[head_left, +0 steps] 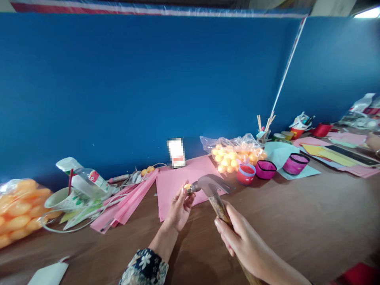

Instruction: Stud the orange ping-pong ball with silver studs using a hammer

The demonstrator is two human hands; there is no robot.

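Note:
My right hand [239,237] is wrapped around the wooden handle of a claw hammer [217,202]. The hammer's metal head points left, its striking face right at the fingertips of my left hand [179,209]. Pinched in those fingers is a small yellow-orange ball [187,186]; a dark, shiny spot shows on its lower side, too small to make out. Whether the hammer touches the ball, I cannot tell. Both hands are raised in front of pink paper sheets [170,180] on the brown table [311,213].
Bags of orange balls lie left [20,206] and behind [227,156]. A plastic bottle [92,182], cables and pink strips [130,206] are at left. Right are a red cup [246,174], magenta fabric pouches [266,169] and coloured papers. A blue partition [148,87] rises behind. Another person's hand [374,143] shows far right.

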